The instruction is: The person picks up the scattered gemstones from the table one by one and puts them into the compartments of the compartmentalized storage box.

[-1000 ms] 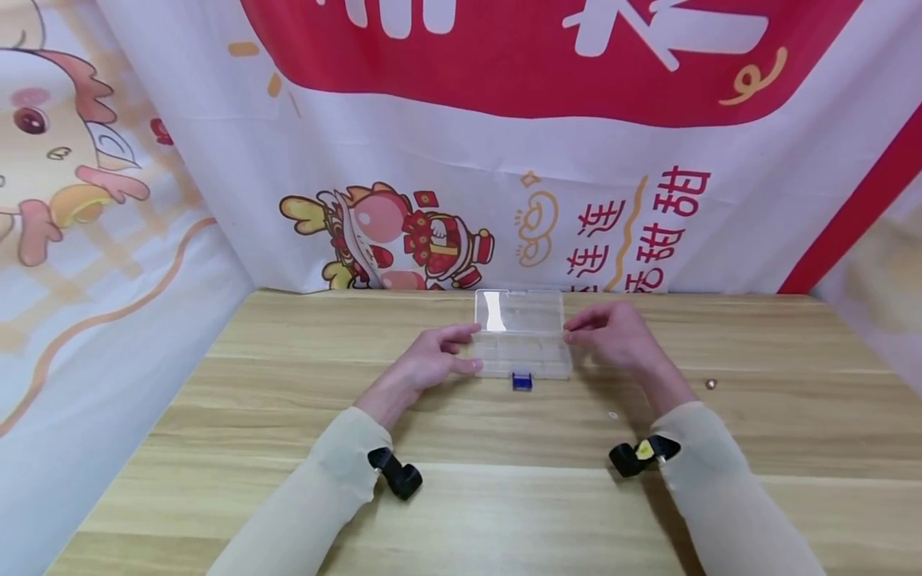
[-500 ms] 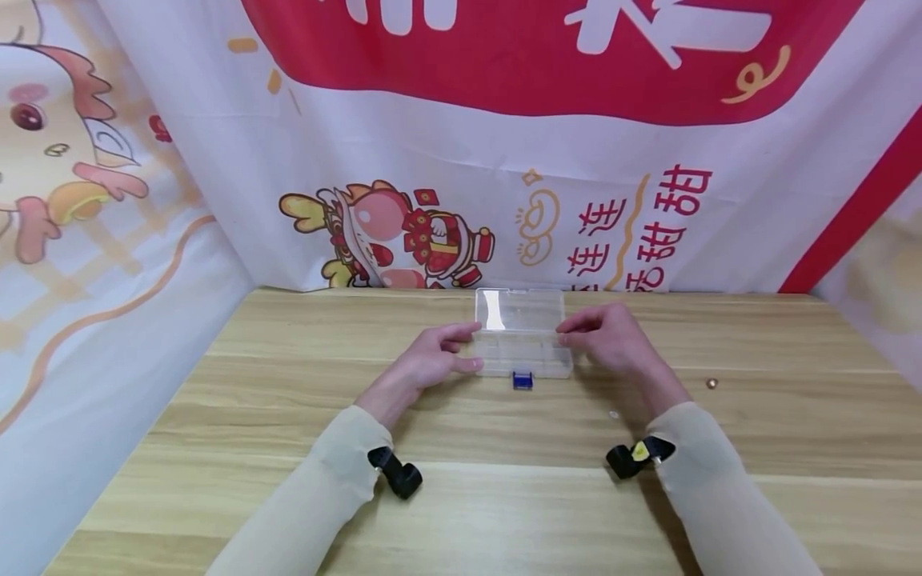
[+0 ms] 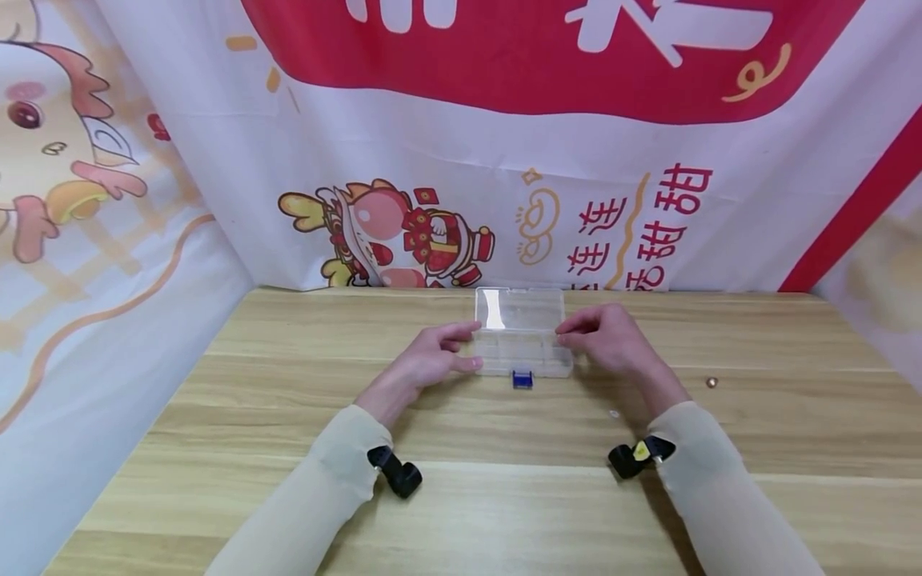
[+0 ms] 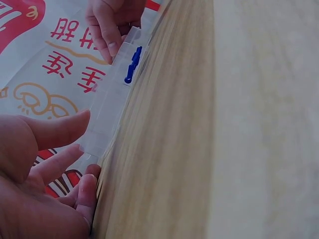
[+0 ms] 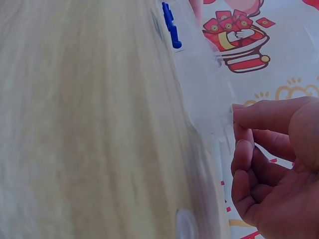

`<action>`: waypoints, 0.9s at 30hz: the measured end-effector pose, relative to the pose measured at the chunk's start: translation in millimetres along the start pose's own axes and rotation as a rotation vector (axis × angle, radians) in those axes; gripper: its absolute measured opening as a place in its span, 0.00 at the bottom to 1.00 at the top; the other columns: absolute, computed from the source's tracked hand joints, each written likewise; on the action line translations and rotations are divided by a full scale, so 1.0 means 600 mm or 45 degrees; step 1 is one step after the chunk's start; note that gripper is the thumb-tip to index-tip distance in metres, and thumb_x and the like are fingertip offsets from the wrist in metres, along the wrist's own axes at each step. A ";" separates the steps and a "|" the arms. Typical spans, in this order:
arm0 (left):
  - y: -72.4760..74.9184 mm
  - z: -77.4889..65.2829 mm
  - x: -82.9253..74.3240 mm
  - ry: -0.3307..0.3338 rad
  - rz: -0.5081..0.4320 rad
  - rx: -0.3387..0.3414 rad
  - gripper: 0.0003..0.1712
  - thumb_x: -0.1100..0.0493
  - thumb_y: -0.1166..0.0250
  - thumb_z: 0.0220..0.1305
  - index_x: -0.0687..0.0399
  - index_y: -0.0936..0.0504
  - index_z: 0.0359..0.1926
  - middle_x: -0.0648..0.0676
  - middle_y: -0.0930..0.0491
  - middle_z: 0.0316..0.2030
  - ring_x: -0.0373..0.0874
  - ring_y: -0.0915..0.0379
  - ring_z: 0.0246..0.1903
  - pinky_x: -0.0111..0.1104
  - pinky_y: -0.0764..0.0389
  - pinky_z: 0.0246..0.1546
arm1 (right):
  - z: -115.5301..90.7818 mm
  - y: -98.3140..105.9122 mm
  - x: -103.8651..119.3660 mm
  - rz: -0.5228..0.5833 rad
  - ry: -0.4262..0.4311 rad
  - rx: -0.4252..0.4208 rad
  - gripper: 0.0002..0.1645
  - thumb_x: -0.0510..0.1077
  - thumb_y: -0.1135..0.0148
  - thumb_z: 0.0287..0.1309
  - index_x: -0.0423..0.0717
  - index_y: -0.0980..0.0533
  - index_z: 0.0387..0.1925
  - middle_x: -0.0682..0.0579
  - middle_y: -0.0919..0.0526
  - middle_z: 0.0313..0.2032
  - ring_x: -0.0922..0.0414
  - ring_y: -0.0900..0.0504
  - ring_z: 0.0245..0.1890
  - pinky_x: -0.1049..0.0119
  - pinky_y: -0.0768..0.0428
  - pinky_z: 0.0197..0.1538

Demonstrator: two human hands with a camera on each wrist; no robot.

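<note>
A clear plastic compartment box [image 3: 522, 360] lies on the table with its transparent lid [image 3: 533, 308] raised at the back. Its blue latch [image 3: 522, 379] hangs at the front. My left hand [image 3: 428, 358] holds the box's left end, thumb at the front corner and fingers along the side and back. At the other end, my right hand [image 3: 615, 336] has thumb and index fingertips together over the right-hand compartment near the hinge. In the right wrist view, the other fingers of that hand [image 5: 244, 194] are curled inward; I cannot tell what the fingertips pinch.
A small shiny brownish bead-like piece [image 3: 711, 383] lies on the wooden table [image 3: 504, 512] to the right. Closer to the right wrist is a small clear oval piece [image 3: 614, 414]. A white printed cloth [image 3: 446, 152] hangs just behind the box.
The right fingertips have shifted slightly left, from the box's right edge to over its right-hand compartment, then stayed. The left hand and the box have kept their places.
</note>
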State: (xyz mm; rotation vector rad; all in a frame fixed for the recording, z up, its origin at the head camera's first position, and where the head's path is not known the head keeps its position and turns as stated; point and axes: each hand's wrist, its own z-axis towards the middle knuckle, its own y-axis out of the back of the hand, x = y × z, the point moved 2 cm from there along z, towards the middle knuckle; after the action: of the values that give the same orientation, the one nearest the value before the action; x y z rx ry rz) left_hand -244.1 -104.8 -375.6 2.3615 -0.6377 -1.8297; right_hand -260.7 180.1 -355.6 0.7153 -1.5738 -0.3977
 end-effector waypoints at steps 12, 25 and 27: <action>0.002 -0.002 -0.001 0.015 -0.006 0.004 0.39 0.61 0.25 0.64 0.33 0.23 0.73 0.50 0.26 0.73 0.52 0.34 0.67 0.50 0.34 0.76 | 0.005 -0.007 -0.004 -0.043 0.001 -0.002 0.11 0.43 0.31 0.69 0.47 0.12 0.50 0.46 0.13 0.48 0.51 0.21 0.45 0.63 0.23 0.47; 0.002 0.001 0.002 -0.002 0.000 0.007 0.40 0.62 0.25 0.63 0.35 0.24 0.74 0.51 0.26 0.72 0.51 0.33 0.67 0.48 0.33 0.74 | 0.005 -0.011 0.001 -0.048 -0.038 -0.017 0.11 0.43 0.31 0.69 0.47 0.13 0.50 0.45 0.14 0.49 0.51 0.20 0.45 0.63 0.23 0.46; 0.001 0.002 0.001 -0.004 -0.001 0.011 0.39 0.62 0.25 0.63 0.35 0.24 0.74 0.51 0.26 0.72 0.51 0.33 0.67 0.48 0.33 0.75 | 0.004 -0.010 0.001 -0.056 -0.039 -0.022 0.11 0.43 0.31 0.69 0.48 0.13 0.50 0.45 0.14 0.49 0.51 0.20 0.45 0.63 0.22 0.46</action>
State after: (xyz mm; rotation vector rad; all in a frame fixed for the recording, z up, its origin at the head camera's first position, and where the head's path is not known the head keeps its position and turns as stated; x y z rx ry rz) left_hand -245.2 -105.3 -376.3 2.3649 -0.6463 -1.8346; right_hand -262.0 175.1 -359.4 0.7346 -1.5835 -0.4561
